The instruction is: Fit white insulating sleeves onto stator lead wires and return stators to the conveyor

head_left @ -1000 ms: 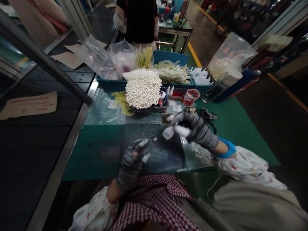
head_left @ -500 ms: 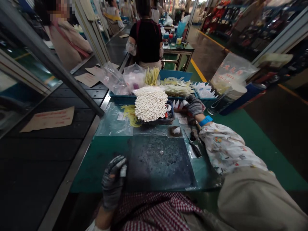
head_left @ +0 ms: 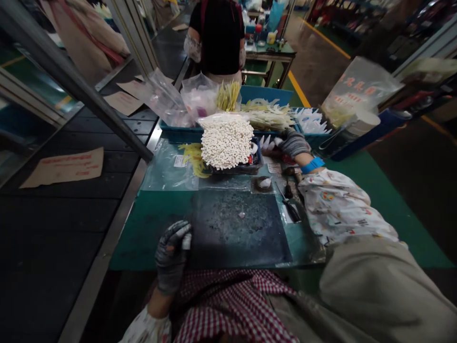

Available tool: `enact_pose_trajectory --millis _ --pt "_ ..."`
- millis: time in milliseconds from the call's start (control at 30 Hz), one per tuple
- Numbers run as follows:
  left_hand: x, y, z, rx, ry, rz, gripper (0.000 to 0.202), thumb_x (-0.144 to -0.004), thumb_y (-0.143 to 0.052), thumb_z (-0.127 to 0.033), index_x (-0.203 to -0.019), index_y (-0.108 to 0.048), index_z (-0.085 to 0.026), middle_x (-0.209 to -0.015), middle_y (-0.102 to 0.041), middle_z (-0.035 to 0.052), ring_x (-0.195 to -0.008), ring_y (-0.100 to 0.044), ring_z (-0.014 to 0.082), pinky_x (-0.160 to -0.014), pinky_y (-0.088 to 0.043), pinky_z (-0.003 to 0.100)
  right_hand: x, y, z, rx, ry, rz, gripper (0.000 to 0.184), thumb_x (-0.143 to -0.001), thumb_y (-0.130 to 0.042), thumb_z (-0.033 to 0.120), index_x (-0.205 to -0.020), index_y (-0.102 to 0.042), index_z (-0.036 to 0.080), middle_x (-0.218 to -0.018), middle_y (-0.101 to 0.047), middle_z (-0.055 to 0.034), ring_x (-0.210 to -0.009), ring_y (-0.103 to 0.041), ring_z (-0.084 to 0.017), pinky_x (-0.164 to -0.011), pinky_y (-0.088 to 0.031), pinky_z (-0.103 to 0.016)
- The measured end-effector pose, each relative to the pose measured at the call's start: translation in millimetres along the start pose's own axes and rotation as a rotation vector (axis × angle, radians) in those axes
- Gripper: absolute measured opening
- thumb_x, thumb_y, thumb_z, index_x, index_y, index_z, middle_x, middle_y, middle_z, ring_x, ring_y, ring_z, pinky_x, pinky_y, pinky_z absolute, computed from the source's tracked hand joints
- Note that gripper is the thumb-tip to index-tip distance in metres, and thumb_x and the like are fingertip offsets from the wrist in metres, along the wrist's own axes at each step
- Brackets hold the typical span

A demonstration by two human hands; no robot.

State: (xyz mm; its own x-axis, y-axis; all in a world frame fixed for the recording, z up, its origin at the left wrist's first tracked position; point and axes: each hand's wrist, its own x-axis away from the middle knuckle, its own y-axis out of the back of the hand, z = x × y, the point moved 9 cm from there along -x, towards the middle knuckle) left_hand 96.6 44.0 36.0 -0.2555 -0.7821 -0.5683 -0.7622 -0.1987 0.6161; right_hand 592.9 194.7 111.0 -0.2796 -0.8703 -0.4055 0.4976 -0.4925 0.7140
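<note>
My left hand (head_left: 173,257), in a grey glove, hovers at the left edge of a dark mat (head_left: 243,250). Its fingers are curled against a white-tipped thumb; what they hold, if anything, is hidden. Across the table, my gloved right hand (head_left: 295,144) is bent down beside small white pointed pieces (head_left: 266,142). Its fingers look drawn together, and their tips are partly hidden. One small pale piece (head_left: 242,215) lies on the mat. Behind the mat sits a dish with a white lump (head_left: 265,183), near a thin pointed tool with a black handle (head_left: 293,210).
A bundle of white round-tipped sticks (head_left: 227,143) stands mid-table. Behind it are yellow-green strips (head_left: 228,96), pale leaf-like pieces (head_left: 269,116) and white pieces in a bin (head_left: 310,120). A slanting metal post (head_left: 93,95) and dark conveyor (head_left: 64,214) lie left. A co-worker (head_left: 217,38) sits ahead.
The view has tilted down, so the far table things sit higher in the picture. Both hands keep nearly the same places over the table, the right still by the white pointed pieces.
</note>
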Motion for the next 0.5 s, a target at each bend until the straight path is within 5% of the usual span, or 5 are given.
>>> enact_pose_trajectory --millis 100,200,300,400,500 --pt "1.5 1.3 0.7 0.006 0.03 -0.002 0.015 -0.104 -0.062 -0.02 -0.111 -0.076 -0.022 -0.114 -0.078 0.0044 -0.109 -0.074 0.0175 -0.102 -0.059 0.03 31.5 24.0 28.3 -0.044 0.018 -0.069 0.022 -0.1 -0.064 0.024 -0.117 -0.064 0.011 -0.115 -0.075 -0.0163 -0.098 -0.067 -0.02 -0.098 -0.057 -0.043" --pt "2.6 1.8 1.3 -0.006 0.039 -0.001 0.014 -0.104 -0.063 -0.021 -0.11 -0.076 -0.022 -0.114 -0.079 0.0043 -0.108 -0.075 0.0181 -0.1 -0.06 0.03 87.4 22.8 78.6 -0.138 0.161 0.061 0.021 -0.1 -0.063 0.038 -0.109 -0.071 0.021 -0.105 -0.077 -0.0065 -0.096 -0.072 -0.02 -0.093 -0.06 -0.037" --pt "2.4 1.6 1.6 -0.007 0.024 0.003 0.015 -0.105 -0.062 -0.023 -0.11 -0.076 -0.023 -0.113 -0.079 0.0043 -0.108 -0.075 0.0181 -0.099 -0.061 0.03 160.9 -24.7 127.4 -0.254 0.372 0.518 0.028 -0.098 -0.069 0.045 -0.114 -0.075 0.023 -0.104 -0.078 -0.0057 -0.093 -0.074 -0.021 -0.089 -0.062 -0.037" --pt "1.9 1.5 2.0 0.004 0.009 0.005 0.016 -0.105 -0.061 -0.023 -0.111 -0.076 -0.023 -0.114 -0.079 0.0038 -0.108 -0.075 0.0172 -0.1 -0.061 0.029 207.4 -68.1 133.3 -0.186 0.39 0.716 0.034 -0.101 -0.066 0.045 -0.126 -0.074 0.023 -0.109 -0.078 -0.0077 -0.094 -0.073 -0.021 -0.088 -0.061 -0.037" --pt "2.2 0.9 3.6 0.005 0.014 0.007 0.015 -0.106 -0.061 -0.024 -0.111 -0.076 -0.023 -0.113 -0.08 0.0032 -0.107 -0.076 0.0167 -0.1 -0.061 0.028 224.4 -96.8 125.1 -0.164 0.336 0.794 0.023 -0.103 -0.062 0.038 -0.116 -0.075 0.023 -0.108 -0.078 -0.0072 -0.093 -0.073 -0.019 -0.086 -0.06 -0.033"
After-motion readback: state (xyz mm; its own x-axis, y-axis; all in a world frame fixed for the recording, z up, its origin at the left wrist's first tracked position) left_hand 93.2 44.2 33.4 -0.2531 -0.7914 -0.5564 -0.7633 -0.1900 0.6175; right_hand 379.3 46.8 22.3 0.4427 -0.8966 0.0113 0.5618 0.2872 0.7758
